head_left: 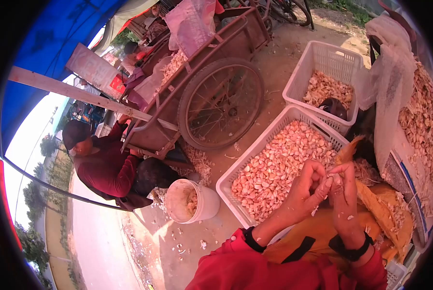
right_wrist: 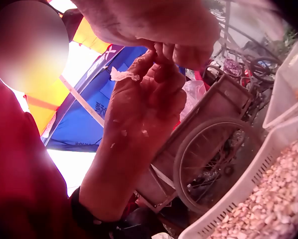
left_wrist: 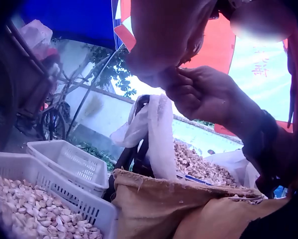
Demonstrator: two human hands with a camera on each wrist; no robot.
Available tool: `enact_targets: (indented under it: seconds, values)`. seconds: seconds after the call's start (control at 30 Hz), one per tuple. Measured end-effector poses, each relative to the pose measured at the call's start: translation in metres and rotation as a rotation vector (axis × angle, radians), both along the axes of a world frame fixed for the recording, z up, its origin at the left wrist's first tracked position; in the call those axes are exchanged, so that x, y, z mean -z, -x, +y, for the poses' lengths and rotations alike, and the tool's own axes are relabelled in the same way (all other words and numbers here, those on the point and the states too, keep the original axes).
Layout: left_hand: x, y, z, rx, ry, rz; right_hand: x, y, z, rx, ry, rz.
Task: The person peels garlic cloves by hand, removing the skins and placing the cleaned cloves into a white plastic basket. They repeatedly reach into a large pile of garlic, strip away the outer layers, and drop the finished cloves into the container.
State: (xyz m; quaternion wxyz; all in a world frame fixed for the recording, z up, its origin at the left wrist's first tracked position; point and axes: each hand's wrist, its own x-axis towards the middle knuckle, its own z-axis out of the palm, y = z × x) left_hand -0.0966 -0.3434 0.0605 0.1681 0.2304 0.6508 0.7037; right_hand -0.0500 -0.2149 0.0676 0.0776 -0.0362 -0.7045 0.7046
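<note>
Before my chest, above the near side of a white crate (head_left: 228, 186) of garlic cloves (head_left: 279, 169), both hands meet at the fingertips. My left hand (head_left: 303, 193) and right hand (head_left: 344, 200) have curled fingers and pinch a small garlic clove between them, mostly hidden by the fingers. In the right wrist view, a pale flake of garlic skin (right_wrist: 124, 75) clings to the left thumb, and smaller bits dot that palm and wrist. The left wrist view shows the right hand's (left_wrist: 204, 94) fingers bent in toward the left hand.
A second crate (head_left: 293, 89) with garlic peelings stands behind. A white bucket (head_left: 209, 203) is left of the cloves. An orange-brown cloth (head_left: 371, 198) covers my lap; a sack of garlic (head_left: 421, 121) stands right. Farther off, a person (head_left: 105, 166) sits by a cart (head_left: 216, 43).
</note>
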Motion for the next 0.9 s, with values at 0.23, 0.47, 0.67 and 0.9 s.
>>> enact_targets:
  seconds: [0.23, 0.47, 0.67, 0.9]
  values:
    - [0.019, -0.011, 0.001, 0.024, -0.057, 0.049, -0.005, -0.007, 0.005, -0.124, 0.396, -0.118]
    - [0.010, -0.005, 0.005, 0.108, -0.050, 0.103, 0.006, -0.008, 0.014, -0.159, 0.284, -0.051]
    - [0.022, -0.012, 0.014, 0.037, -0.057, -0.060, 0.018, 0.000, 0.004, -0.043, 0.095, 0.061]
    - [0.033, -0.012, 0.025, -0.258, -0.103, 0.021, 0.042, 0.009, -0.003, 0.062, -0.103, 0.049]
